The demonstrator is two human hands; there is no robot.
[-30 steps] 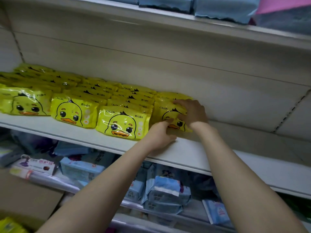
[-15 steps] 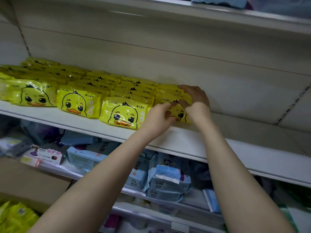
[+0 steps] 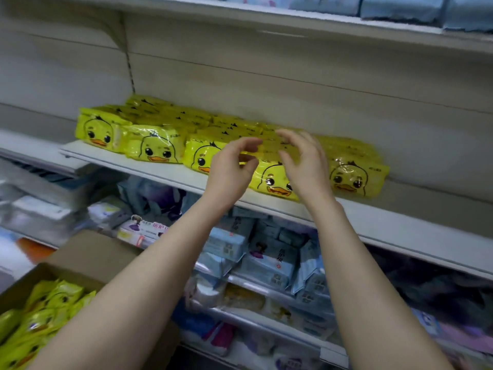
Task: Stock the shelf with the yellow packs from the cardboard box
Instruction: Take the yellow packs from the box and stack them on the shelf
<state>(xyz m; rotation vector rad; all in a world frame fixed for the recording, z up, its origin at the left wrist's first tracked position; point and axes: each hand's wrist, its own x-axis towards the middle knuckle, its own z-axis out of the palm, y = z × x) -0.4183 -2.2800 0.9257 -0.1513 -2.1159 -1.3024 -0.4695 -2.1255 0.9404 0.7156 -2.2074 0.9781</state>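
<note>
Glossy, crinkled yellow packs (image 3: 157,148) — flat plastic pillows printed with a duck face — lie in overlapping rows on the smooth, pale shelf (image 3: 400,225), from 10 to 2 o'clock. The left hand (image 3: 230,169) and right hand (image 3: 306,166) hover at centre before them, fingers loosely curved, gripping nothing. More fill the matte cardboard box (image 3: 88,252) at 8 o'clock.

Cardboard box (image 3: 88,255) cropped, lower left
</note>
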